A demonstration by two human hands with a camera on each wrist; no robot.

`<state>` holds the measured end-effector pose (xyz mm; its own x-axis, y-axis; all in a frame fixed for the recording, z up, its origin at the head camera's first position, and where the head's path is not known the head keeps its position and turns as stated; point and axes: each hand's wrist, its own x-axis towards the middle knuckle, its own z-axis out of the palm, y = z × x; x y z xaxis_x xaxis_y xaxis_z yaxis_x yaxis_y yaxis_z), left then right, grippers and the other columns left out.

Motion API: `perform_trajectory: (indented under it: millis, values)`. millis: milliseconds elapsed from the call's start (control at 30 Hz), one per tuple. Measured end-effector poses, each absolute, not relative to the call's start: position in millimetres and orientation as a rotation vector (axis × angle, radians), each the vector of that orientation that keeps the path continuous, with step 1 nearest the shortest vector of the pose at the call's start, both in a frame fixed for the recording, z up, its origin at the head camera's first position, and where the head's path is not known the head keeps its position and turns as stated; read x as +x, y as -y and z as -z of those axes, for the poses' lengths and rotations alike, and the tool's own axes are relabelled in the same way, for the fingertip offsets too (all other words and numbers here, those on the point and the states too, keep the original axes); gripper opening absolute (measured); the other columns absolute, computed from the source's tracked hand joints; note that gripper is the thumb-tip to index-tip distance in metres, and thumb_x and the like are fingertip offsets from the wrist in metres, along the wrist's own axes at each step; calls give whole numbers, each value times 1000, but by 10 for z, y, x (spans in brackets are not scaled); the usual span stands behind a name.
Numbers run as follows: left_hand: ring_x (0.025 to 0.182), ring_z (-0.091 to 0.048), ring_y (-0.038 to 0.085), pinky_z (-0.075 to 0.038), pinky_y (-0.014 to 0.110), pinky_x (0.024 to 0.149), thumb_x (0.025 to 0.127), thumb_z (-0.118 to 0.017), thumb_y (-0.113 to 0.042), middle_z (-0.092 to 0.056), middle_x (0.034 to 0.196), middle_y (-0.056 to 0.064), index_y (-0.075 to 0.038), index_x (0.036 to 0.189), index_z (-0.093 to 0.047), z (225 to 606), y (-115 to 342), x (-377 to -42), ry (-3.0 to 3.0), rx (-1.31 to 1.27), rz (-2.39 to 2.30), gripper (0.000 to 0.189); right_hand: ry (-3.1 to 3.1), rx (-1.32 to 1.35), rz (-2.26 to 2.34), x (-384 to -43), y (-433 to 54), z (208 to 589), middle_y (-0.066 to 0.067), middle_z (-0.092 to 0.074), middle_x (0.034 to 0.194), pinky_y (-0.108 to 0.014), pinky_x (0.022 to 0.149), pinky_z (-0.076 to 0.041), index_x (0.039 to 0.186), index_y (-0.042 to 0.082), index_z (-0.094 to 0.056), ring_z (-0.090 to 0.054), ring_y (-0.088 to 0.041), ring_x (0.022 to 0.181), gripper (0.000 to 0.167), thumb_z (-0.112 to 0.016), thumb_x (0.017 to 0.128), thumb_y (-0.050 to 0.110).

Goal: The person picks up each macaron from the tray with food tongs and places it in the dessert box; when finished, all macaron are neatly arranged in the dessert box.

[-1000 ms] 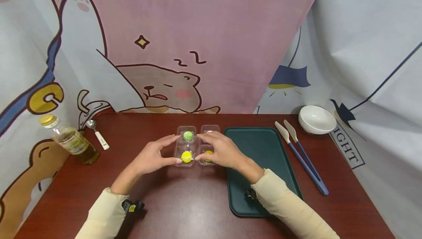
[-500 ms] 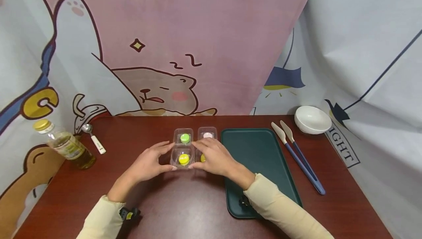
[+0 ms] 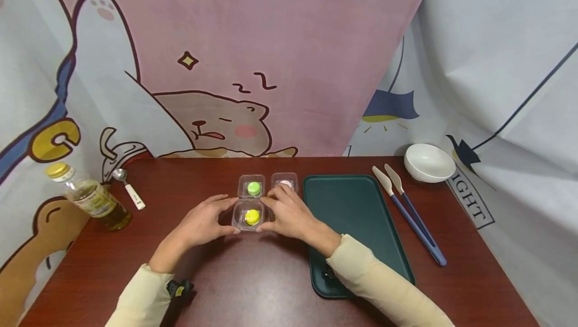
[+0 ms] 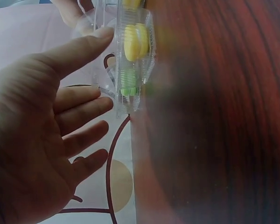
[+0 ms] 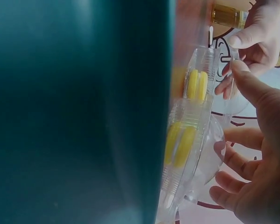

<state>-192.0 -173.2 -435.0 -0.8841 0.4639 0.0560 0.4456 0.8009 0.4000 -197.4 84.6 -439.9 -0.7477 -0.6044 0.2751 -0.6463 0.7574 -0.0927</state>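
Observation:
Several small clear plastic boxes stand close together, with macarons in them. The front left box [image 3: 238, 222] contains a yellow macaron [image 3: 252, 217]; behind it is a green macaron [image 3: 253, 188]. A pale pink macaron [image 3: 286, 183] at back right is partly covered by my right hand [image 3: 291, 215]. Another yellow macaron [image 5: 179, 144] shows in the right wrist view, hidden in the head view. My left hand [image 3: 200, 224] and right hand hold a clear plastic lid [image 5: 231, 102] from opposite sides, thumbs at its near edge and forefingers at its far edge, close over the front left box.
A dark green tray [image 3: 347, 206] lies right of the boxes, under my right sleeve. Blue-handled tongs [image 3: 413, 219] and a white bowl [image 3: 429, 163] are farther right. An oil bottle [image 3: 92, 199] and a small scoop [image 3: 129, 189] stand and lie at left.
The lid has come down closer over the front left box. My right hand has shifted left and closer to my left hand. The head view has turned slightly.

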Motion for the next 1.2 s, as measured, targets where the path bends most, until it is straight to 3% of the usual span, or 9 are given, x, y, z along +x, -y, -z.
perform_trajectory:
  millis: [633,867,1200]
  values:
    - [135,-54,39,-46,59,108,77,-87,-42,-62,141,19,-6,142,-59,4391,1700,-2032,-2869,684,-536,79,2832,1017,-233,-2082,-812,4450,-5,-62,123,-38,106,-47,132,11,-68,-54,-21,118,79,-77,77,67]
    - [124,-63,33,-51,53,103,77,-88,-41,-68,134,13,-4,142,-59,4392,1693,-2031,-2860,697,-537,79,2816,1035,-195,-2108,-789,4467,-4,-62,119,-37,106,-46,129,12,-70,-54,-21,117,77,-78,76,67]
    - [121,-64,32,-51,52,102,75,-89,-39,-70,129,11,-6,139,-61,4370,1642,-2025,-2880,687,-503,77,2844,1045,-183,-2105,-789,4442,-5,-63,119,-39,106,-46,128,10,-70,-54,-22,117,76,-79,76,65]
